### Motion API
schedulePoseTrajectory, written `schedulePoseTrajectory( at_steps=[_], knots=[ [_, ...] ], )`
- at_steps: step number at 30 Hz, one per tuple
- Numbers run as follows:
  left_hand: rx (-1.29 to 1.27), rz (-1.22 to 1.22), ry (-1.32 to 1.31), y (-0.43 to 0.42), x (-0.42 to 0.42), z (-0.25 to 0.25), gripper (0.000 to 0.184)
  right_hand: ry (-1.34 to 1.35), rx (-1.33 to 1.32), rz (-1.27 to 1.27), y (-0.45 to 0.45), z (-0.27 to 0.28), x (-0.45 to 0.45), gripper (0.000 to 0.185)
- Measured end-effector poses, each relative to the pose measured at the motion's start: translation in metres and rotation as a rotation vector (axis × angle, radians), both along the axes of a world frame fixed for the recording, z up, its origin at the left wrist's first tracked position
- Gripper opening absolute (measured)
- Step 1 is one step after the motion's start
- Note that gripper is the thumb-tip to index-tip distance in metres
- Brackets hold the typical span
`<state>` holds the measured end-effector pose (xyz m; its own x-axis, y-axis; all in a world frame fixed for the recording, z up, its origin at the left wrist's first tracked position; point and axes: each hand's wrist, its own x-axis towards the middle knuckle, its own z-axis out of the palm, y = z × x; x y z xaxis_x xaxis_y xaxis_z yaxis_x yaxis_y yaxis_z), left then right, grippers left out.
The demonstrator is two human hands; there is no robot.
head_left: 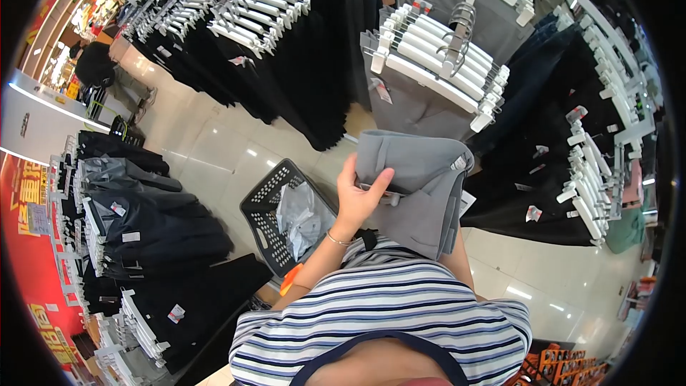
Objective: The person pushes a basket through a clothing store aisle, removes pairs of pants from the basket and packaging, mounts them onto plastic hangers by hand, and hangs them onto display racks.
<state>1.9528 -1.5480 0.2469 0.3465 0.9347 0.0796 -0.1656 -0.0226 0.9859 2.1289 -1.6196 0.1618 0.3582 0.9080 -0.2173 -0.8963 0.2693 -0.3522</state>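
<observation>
Grey folded trousers [421,164] are held up in front of my striped shirt. My left hand [361,193] grips their left edge, with the thumb over the cloth and the fingers around the side. A small pale clip or hook shows beside the thumb. My right forearm reaches up behind the lower right part of the trousers, and the cloth hides my right hand. A small white label sits near the upper right corner of the folded cloth, and part of a white tag sticks out at the right.
A dark perforated basket [266,232] with clear plastic bags [299,214] stands on the floor at left. Grey trousers on white hangers [436,57] hang ahead. Dark trousers [547,164] hang at right, more [164,225] at left. A person [100,68] stands at upper left.
</observation>
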Motion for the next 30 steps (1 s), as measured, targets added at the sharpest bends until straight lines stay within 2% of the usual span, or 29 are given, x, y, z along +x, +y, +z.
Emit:
schedulePoseTrajectory(
  at_steps=[2,3,6,8,9,10,12,14,15,18,19,22,23,26,27,28,30],
  knots=[
    [0.516,0.29,-0.032,0.004,0.011,-0.006,0.067,-0.004,-0.022,-0.012,-0.001,0.001,-0.001,0.041],
    [0.635,0.386,0.093,0.001,0.008,-0.003,0.078,-0.008,-0.03,-0.019,0.0,0.002,-0.002,0.041],
    [0.968,0.041,0.369,-0.005,-0.017,0.0,0.089,-0.017,-0.05,-0.048,0.0,0.006,-0.004,0.041],
    [0.829,-0.177,0.09,-0.018,0.003,-0.012,0.087,-0.042,-0.063,-0.08,0.001,0.006,-0.005,0.042],
    [0.692,-0.213,0.032,-0.027,0.013,-0.019,0.084,-0.069,-0.067,-0.105,0.002,0.006,-0.006,0.042],
    [0.781,-0.092,0.079,-0.03,0.02,-0.02,0.071,-0.098,-0.067,-0.133,0.003,0.006,-0.007,0.042],
    [0.817,-0.042,0.099,-0.024,0.023,-0.039,0.053,-0.216,-0.037,-0.192,0.01,0.01,-0.011,0.037],
    [0.691,0.037,0.033,-0.02,0.028,-0.039,0.039,-0.315,-0.005,-0.229,0.008,0.027,-0.022,0.034],
    [0.625,0.077,-0.001,-0.018,0.029,-0.04,0.032,-0.274,-0.053,-0.266,0.007,0.032,-0.025,0.032],
    [0.343,0.214,-0.099,-0.01,0.028,-0.044,0.021,-0.492,-0.097,-0.268,0.0,0.028,-0.025,0.037],
    [0.346,0.237,-0.082,-0.007,0.025,-0.041,0.017,-0.56,-0.12,-0.254,-0.002,0.024,-0.024,0.042],
    [0.429,0.157,-0.145,0.004,0.019,-0.034,0.018,-0.865,-0.194,-0.123,-0.006,0.026,-0.013,0.043],
    [0.502,0.121,-0.159,0.007,0.019,-0.031,0.019,-0.816,-0.18,-0.08,-0.008,0.03,-0.007,0.052],
    [0.624,0.01,-0.189,0.009,0.017,-0.009,0.02,-1.313,-0.125,-0.133,-0.004,0.034,0.016,0.063],
    [0.614,-0.064,-0.173,0.009,0.015,-0.005,0.021,-1.373,-0.17,-0.106,-0.004,0.057,0.015,0.071],
    [0.604,-0.135,-0.157,0.009,0.012,-0.002,0.023,-1.255,-0.102,-0.153,-0.001,0.072,0.008,0.066],
    [0.584,-0.254,-0.133,0.01,0.01,0.002,0.025,-1.576,-0.027,-0.099,0.001,0.08,0.022,0.074]
  ],
)
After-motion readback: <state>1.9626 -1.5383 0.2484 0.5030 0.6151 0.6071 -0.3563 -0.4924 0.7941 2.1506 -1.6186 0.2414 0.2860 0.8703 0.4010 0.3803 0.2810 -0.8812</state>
